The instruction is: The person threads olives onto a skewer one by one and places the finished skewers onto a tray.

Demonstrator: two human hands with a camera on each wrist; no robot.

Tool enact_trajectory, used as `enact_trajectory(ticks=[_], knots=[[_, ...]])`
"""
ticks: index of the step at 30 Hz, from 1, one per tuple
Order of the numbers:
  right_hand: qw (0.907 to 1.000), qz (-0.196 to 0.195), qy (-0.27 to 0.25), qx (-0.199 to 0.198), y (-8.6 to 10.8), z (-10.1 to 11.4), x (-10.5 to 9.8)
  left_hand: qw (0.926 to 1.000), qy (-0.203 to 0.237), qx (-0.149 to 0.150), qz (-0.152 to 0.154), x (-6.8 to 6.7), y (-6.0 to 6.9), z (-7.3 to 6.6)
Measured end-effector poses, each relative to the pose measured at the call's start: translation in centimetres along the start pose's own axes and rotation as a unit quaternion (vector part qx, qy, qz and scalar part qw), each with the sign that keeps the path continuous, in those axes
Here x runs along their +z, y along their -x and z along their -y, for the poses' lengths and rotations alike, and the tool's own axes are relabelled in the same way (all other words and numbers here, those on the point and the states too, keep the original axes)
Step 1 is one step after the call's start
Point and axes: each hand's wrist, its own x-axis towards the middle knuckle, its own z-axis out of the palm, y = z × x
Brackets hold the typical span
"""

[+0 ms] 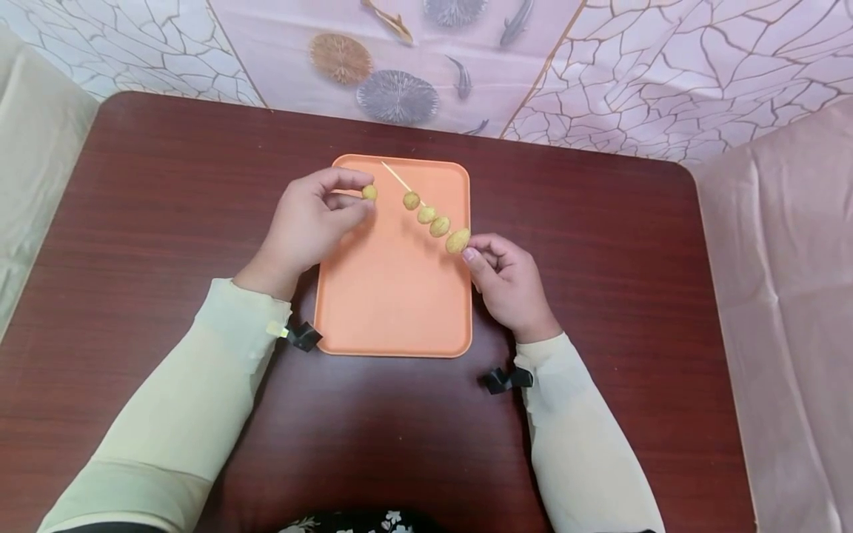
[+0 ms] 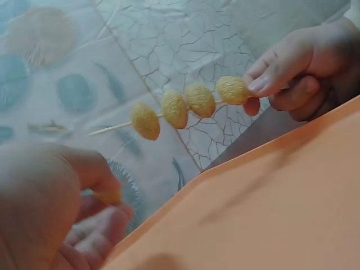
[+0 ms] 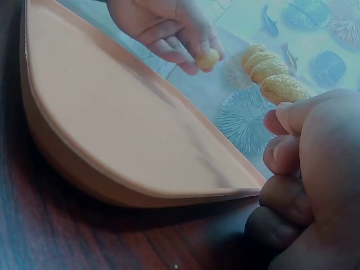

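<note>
My left hand (image 1: 309, 218) pinches a single small yellow ball-like piece (image 1: 369, 192) between thumb and fingertips, above the tray's far left part. A thin wooden skewer (image 1: 396, 176) carries several yellow, wrinkled oval pieces (image 1: 439, 226) threaded in a row. Its bare pointed end slants up and left, apart from the left hand. At the other end my right hand (image 1: 509, 281) grips the skewer, thumb and fingertip close against the last oval piece (image 2: 232, 90). In the right wrist view the right hand (image 3: 332, 169) has its other fingers curled, and the skewer's butt end is hidden.
Beneath both hands an orange rectangular tray (image 1: 393, 311) lies on the dark reddish-brown table (image 1: 600, 414). A patterned cloth (image 1: 400, 59) hangs behind the table's far edge. Pale fabric (image 1: 780, 296) borders the right side. Black straps (image 1: 508, 380) are at the wrists.
</note>
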Motion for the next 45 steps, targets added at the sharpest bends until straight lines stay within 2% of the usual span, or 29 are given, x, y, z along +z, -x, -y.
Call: enact_trajectory(ticks=[2, 4, 8, 10, 12, 17, 25, 35, 45], knots=[[1.0000, 0.004, 0.000, 0.000, 0.06, -0.03, 0.00, 0.9985, 0.048, 0.007, -0.023, -0.02, -0.07, 0.20], [1.0000, 0.008, 0.006, -0.002, 0.13, -0.07, 0.00, 0.9941, 0.097, 0.023, -0.043, 0.03, -0.16, 0.36], [0.9991, 0.013, 0.041, -0.003, 0.27, -0.01, -0.02, 0.9791, 0.182, 0.062, -0.066, 0.16, -0.23, 0.49], [0.9976, 0.015, 0.068, -0.005, 0.32, 0.06, -0.03, 0.9725, 0.209, 0.073, -0.071, 0.19, -0.22, 0.53], [0.9955, 0.016, 0.093, -0.008, 0.36, 0.14, -0.03, 0.9704, 0.216, 0.078, -0.075, 0.18, -0.16, 0.50], [0.9926, 0.016, 0.119, -0.018, 0.40, 0.29, -0.01, 0.9712, 0.208, 0.081, -0.082, 0.20, -0.05, 0.48], [0.9911, 0.015, 0.130, -0.022, 0.32, 0.25, 0.06, 0.9735, 0.180, 0.093, -0.106, 0.37, 0.05, 0.85], [0.9893, 0.015, 0.140, -0.037, 0.18, 0.20, -0.01, 0.9662, 0.189, 0.122, -0.126, 0.69, 0.07, 0.88], [0.9910, 0.014, 0.129, -0.034, 0.08, 0.25, -0.05, 0.9665, 0.169, 0.130, -0.143, 0.84, 0.17, 0.87]])
